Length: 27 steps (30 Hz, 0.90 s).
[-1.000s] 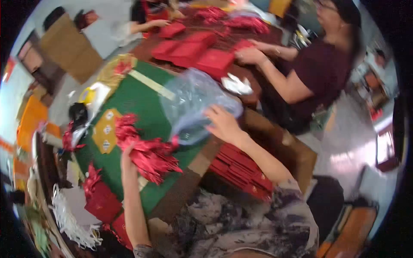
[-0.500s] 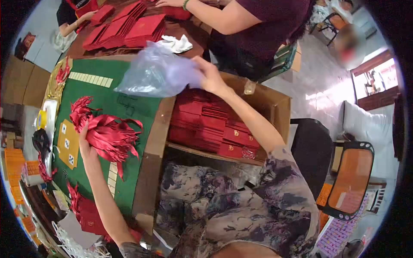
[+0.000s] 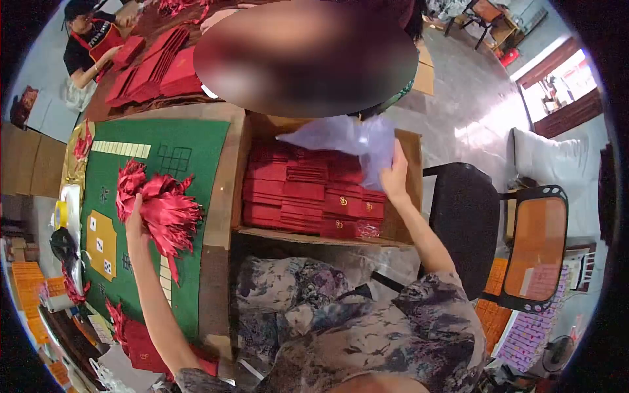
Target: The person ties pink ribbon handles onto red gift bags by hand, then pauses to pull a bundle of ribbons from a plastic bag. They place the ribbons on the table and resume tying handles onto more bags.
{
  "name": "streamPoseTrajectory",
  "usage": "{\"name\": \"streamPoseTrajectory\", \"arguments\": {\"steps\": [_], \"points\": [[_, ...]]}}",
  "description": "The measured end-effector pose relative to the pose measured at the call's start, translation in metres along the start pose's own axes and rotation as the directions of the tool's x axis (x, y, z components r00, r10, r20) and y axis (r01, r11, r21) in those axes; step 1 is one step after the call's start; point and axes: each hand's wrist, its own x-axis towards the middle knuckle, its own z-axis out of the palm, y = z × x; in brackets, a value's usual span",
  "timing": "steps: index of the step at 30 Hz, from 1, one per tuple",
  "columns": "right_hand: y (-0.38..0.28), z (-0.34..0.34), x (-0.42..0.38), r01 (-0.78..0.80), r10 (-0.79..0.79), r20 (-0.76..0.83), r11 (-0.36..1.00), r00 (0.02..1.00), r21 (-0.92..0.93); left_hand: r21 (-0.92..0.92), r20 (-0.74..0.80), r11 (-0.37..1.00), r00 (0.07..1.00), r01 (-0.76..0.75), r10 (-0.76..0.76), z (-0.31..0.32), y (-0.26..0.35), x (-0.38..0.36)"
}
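A bunch of red ribbons [image 3: 171,206] is gripped in my left hand [image 3: 136,223], just above the green mat [image 3: 208,157]. My right hand [image 3: 394,175] has its fingers closed on a translucent plastic bag [image 3: 370,141], which hangs over the right part of an open cardboard box [image 3: 411,152]. Rows of red packets [image 3: 301,190] fill much of that box, some with a gold mark. White tiles [image 3: 122,149] and a yellow panel with dice pictures [image 3: 99,243] show on the mat.
Across the table stand two people, one handling a red packet near stacks of red packets [image 3: 154,72]. More red packets with ribbons [image 3: 145,347] lie at the mat's near left. A black chair [image 3: 462,216] stands to the right of the box.
My right hand has carried the bag rightward and down, from over the mat to over the box. My left hand still holds the ribbons. The head view has shifted.
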Motion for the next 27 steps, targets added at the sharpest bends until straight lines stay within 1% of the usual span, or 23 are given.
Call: {"name": "streamPoseTrajectory", "arguments": {"steps": [2, 3, 4, 5, 6, 8, 9, 10, 11, 12, 13, 14, 16, 17, 18, 20, 21, 22, 23, 24, 25, 26, 27], "points": [[0.015, 0.005, -0.023, -0.232, 0.240, 0.118, 0.970, 0.964, -0.073, 0.028, -0.022, 0.999, 1.000, -0.017, 0.017, -0.017, -0.002, -0.002], [0.016, 0.017, -0.033, -0.085, 0.103, 0.138, 0.988, 0.985, -0.129, 0.163, -0.084, 0.987, 0.996, -0.012, 0.026, -0.041, -0.008, 0.011], [0.018, 0.032, -0.044, 0.065, -0.035, 0.167, 0.982, 0.985, -0.178, 0.294, -0.149, 0.956, 0.988, 0.004, 0.042, -0.029, 0.002, -0.008], [0.025, 0.044, -0.056, 0.020, 0.028, 0.250, 0.983, 0.968, -0.184, 0.204, -0.027, 0.965, 0.985, -0.163, 0.172, -0.018, -0.004, -0.035], [0.034, 0.059, -0.067, -0.020, 0.085, 0.333, 0.981, 0.939, -0.192, 0.204, -0.042, 0.964, 0.982, -0.172, 0.185, -0.019, -0.010, -0.040], [0.038, 0.095, -0.073, 0.006, 0.032, 0.342, 0.994, 0.939, -0.112, 0.322, -0.184, 0.864, 0.869, -0.388, 0.459, -0.031, -0.028, -0.044], [0.039, 0.115, -0.072, 0.064, -0.024, 0.333, 0.992, 0.942, -0.112, 0.337, -0.186, 0.855, 0.863, -0.393, 0.470, -0.020, -0.024, -0.067], [0.040, 0.136, -0.072, 0.122, -0.080, 0.323, 0.986, 0.943, -0.113, 0.349, -0.146, 0.820, 0.838, -0.453, 0.525, -0.029, -0.030, -0.067], [0.039, 0.158, -0.072, 0.130, -0.091, 0.328, 0.987, 0.940, -0.099, 0.386, -0.133, 0.782, 0.810, -0.489, 0.572, -0.038, -0.040, -0.071], [0.037, 0.182, -0.073, 0.168, -0.078, 0.421, 0.969, 0.904, -0.181, 0.424, -0.116, 0.741, 0.780, -0.521, 0.615, -0.032, -0.045, -0.085], [0.038, 0.203, -0.077, 0.212, -0.054, 0.507, 0.942, 0.860, -0.260, 0.472, -0.136, 0.726, 0.773, -0.500, 0.620, -0.035, -0.050, -0.089], [0.047, 0.224, -0.084, 0.218, -0.064, 0.510, 0.944, 0.858, -0.248, 0.504, -0.146, 0.718, 0.772, -0.480, 0.619, -0.023, -0.048, -0.108], [0.076, 0.268, -0.105, 0.452, -0.151, 0.645, 0.828, 0.749, -0.331, 0.538, -0.115, 0.679, 0.755, -0.498, 0.645, -0.041, -0.063, -0.113], [0.087, 0.285, -0.115, 0.495, -0.108, 0.701, 0.783, 0.705, -0.378, 0.512, -0.149, 0.749, 0.816, -0.420, 0.559, -0.040, -0.061, -0.124], [0.110, 0.300, -0.127, 0.503, -0.122, 0.706, 0.785, 0.698, -0.361, 0.525, -0.141, 0.724, 0.792, -0.449, 0.593, -0.035, -0.061, -0.134], [0.146, 0.312, -0.145, 0.617, -0.273, 0.662, 0.698, 0.698, -0.363, 0.546, -0.168, 0.740, 0.814, -0.392, 0.556, -0.027, -0.057, -0.161], [0.132, 0.304, -0.140, 0.585, -0.146, 0.752, 0.727, 0.643, -0.359, 0.511, -0.142, 0.724, 0.785, -0.464, 0.603, -0.038, -0.065, -0.156], [0.116, 0.296, -0.131, 0.562, -0.034, 0.827, 0.749, 0.561, -0.350, 0.516, -0.142, 0.712, 0.772, -0.477, 0.620, -0.049, -0.076, -0.156], [0.114, 0.290, -0.119, 0.471, -0.047, 0.854, 0.849, 0.518, -0.239, 0.615, -0.092, 0.654, 0.783, -0.441, 0.615, -0.051, -0.073, -0.166], [0.133, 0.295, -0.124, 0.380, -0.208, 0.755, 0.923, 0.622, -0.059, 0.547, -0.082, 0.652, 0.741, -0.526, 0.666, -0.047, -0.078, -0.173], [0.096, 0.271, -0.108, 0.427, -0.316, 0.719, 0.904, 0.619, 0.030, 0.581, -0.136, 0.664, 0.748, -0.471, 0.650, -0.047, -0.082, -0.176], [0.107, 0.274, -0.109, 0.327, -0.261, 0.704, 0.944, 0.661, 0.042, 0.502, -0.199, 0.739, 0.771, -0.450, 0.605, -0.054, -0.092, -0.171], [0.087, 0.255, -0.105, 0.226, -0.202, 0.685, 0.973, 0.700, 0.056, 0.512, -0.198, 0.725, 0.759, -0.460, 0.621, -0.052, -0.095, -0.175]]}}
